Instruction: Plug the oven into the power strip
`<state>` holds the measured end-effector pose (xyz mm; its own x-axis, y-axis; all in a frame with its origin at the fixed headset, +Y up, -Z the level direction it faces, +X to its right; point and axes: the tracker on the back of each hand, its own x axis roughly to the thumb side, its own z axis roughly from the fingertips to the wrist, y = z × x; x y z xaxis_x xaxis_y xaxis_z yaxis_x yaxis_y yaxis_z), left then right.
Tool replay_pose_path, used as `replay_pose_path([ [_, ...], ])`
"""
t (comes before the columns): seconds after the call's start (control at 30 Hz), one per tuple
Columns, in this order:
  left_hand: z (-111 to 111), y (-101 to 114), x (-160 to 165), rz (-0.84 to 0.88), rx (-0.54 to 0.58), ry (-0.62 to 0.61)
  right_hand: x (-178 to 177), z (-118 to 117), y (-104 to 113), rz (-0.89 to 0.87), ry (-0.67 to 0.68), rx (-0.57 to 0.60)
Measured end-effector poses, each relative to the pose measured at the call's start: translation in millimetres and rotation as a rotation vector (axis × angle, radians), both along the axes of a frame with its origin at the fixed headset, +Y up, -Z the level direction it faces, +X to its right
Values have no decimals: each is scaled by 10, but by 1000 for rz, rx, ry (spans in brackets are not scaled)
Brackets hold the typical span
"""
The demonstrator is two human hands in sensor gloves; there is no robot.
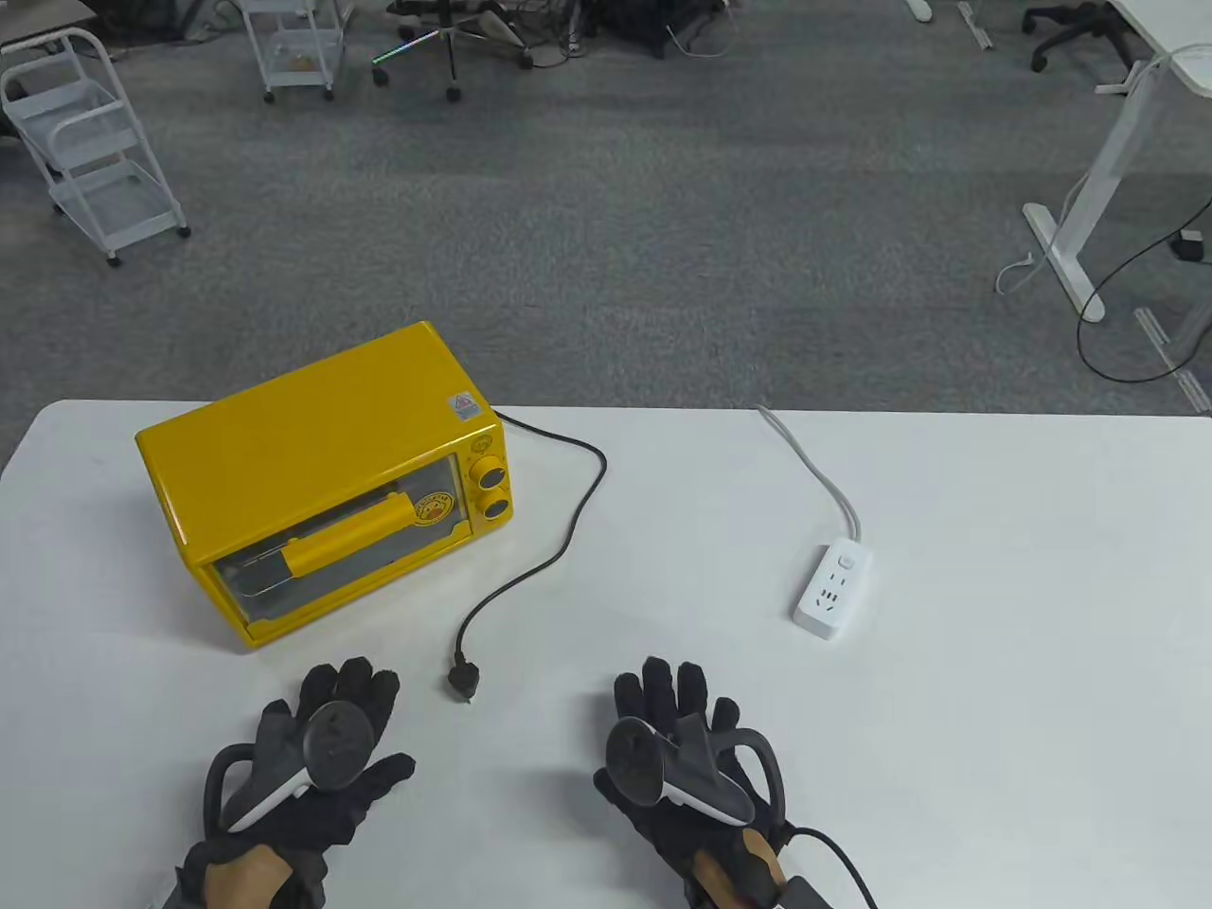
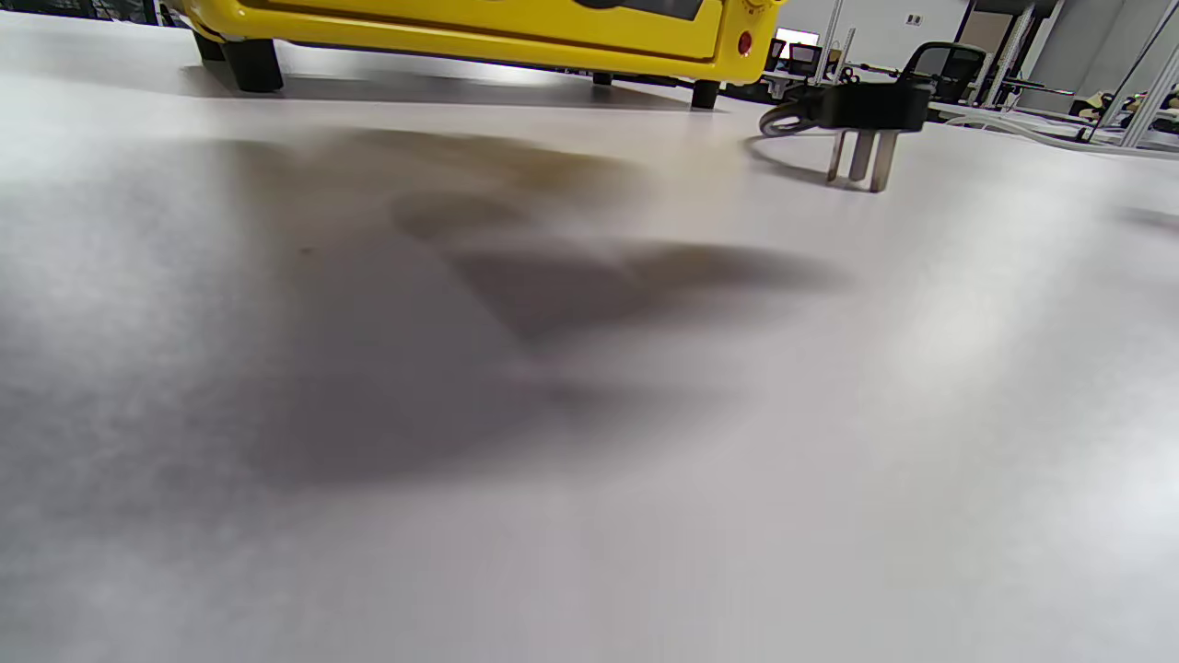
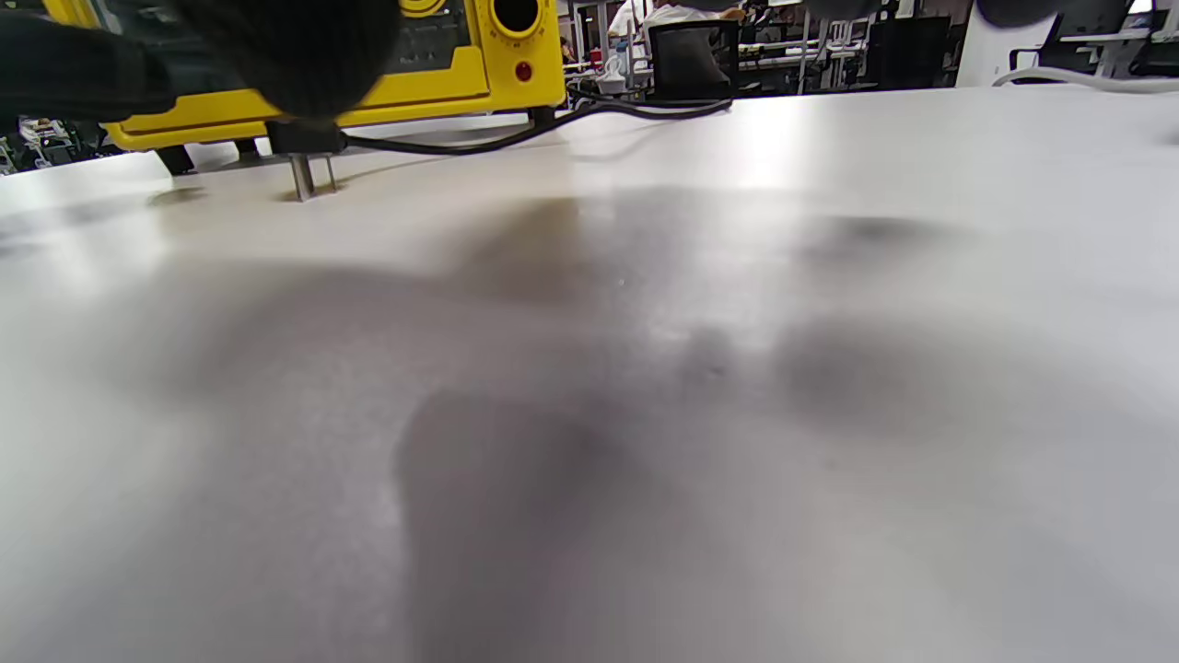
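Observation:
A yellow toaster oven (image 1: 331,483) stands at the table's left; its base shows in the left wrist view (image 2: 479,37) and its front in the right wrist view (image 3: 461,64). Its black cord (image 1: 568,511) curls to a black plug (image 1: 464,679) lying on the table, prongs down (image 2: 861,120) (image 3: 304,152). A white power strip (image 1: 833,587) lies to the right, sockets up. My left hand (image 1: 331,748) rests flat, open and empty, just left of the plug. My right hand (image 1: 677,739) rests flat, open and empty, right of the plug and below-left of the strip.
The strip's white cable (image 1: 814,473) runs off the white table's far edge (image 1: 606,409). Beyond are grey carpet, a white wire cart (image 1: 95,151) and desk legs (image 1: 1079,227).

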<state>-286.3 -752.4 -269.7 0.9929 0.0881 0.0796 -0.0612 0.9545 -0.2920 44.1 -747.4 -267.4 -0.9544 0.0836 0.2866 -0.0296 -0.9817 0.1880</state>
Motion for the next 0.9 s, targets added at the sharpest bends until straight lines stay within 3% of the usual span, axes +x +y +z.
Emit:
replay_pose_path([
  [0.43, -14, -32, 27, 2, -15, -24, 167, -122, 9, 6, -66, 7],
  [0.63, -18, -41, 87, 3, -19, -49, 607, -547, 219, -10, -232, 75],
  [0.67, -15, -41, 94, 2, -17, -51, 752, -702, 244, 16, -285, 82],
  [0.9, -30, -26, 99, 5, -14, -49, 1302, -1249, 168, 173, -457, 38],
])
